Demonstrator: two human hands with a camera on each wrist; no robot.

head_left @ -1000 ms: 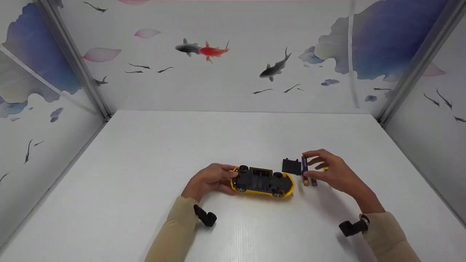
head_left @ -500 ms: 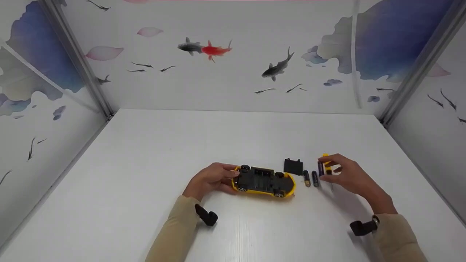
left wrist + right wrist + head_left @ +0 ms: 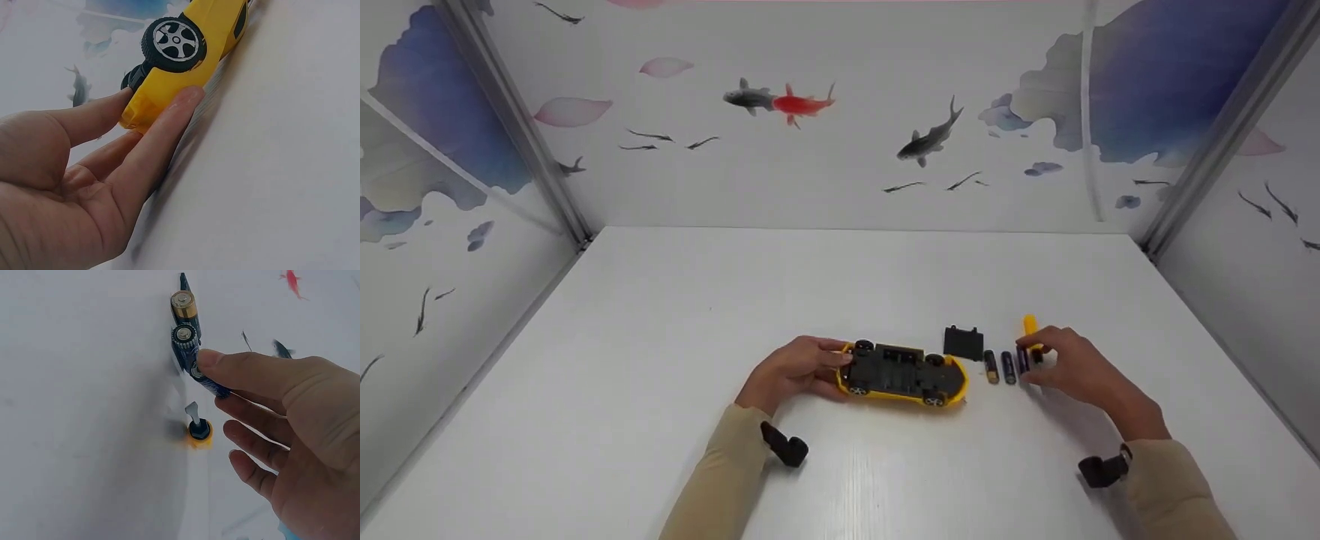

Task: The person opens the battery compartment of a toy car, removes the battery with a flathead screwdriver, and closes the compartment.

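Note:
A yellow toy car [image 3: 904, 377] lies wheels up, its black underside showing an uncovered battery compartment. My left hand [image 3: 801, 367] grips the car's left end, thumb on the underside and fingers along the yellow body [image 3: 160, 93]. To the right, my right hand [image 3: 1076, 369] pinches a dark blue battery [image 3: 1023, 358] between thumb and fingertips, low over the table. Right beside it, two more batteries lie side by side, a gold-ended battery [image 3: 991, 367] and a dark battery [image 3: 1009, 367].
A black battery cover [image 3: 964, 343] lies behind the loose batteries. Partly hidden by the right hand is a yellow-handled screwdriver [image 3: 1030, 325], its flat metal tip showing in the right wrist view. Printed panels wall in the white table [image 3: 780, 285] at back and sides.
From over the other batteries, my right hand has carried its battery rightward, then lowered it beside them, uncovering those two and the cover. The left hand still holds the car in place.

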